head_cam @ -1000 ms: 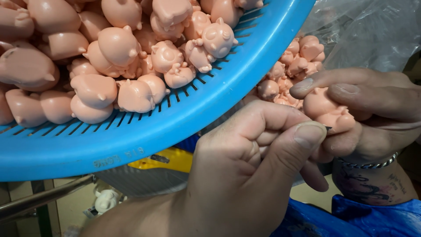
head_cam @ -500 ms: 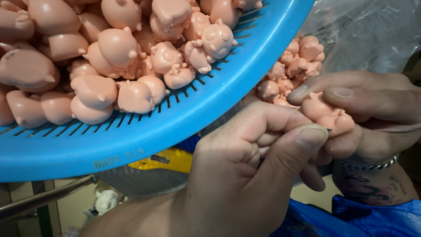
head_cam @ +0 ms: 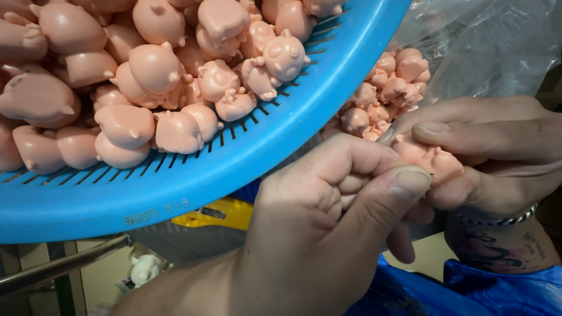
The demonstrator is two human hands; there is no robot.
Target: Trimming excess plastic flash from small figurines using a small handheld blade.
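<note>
Right hand [head_cam: 497, 152] pinching pink pig figure [head_cam: 430, 159], left hand [head_cam: 328, 216] fisted against it, blue basket [head_cam: 263, 152], clear plastic bag [head_cam: 497, 47] behind

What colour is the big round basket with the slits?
Bright blue; the round slotted plastic basket shows best in the head view.

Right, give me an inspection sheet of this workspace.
Surface: nothing seen; no tabletop in view.
Job's things: pink pig figure, pinched between both hands; blue slotted basket heaped with pink figures.
Clutter: clear plastic bag holding more pink figures; yellow object under the basket.
Hands: left hand curled, thumb at the figure; right hand gripping it, bracelet on the wrist.
Cables: nothing seen.
Surroundings: blue sheet, metal bar, small white figure below.
</note>
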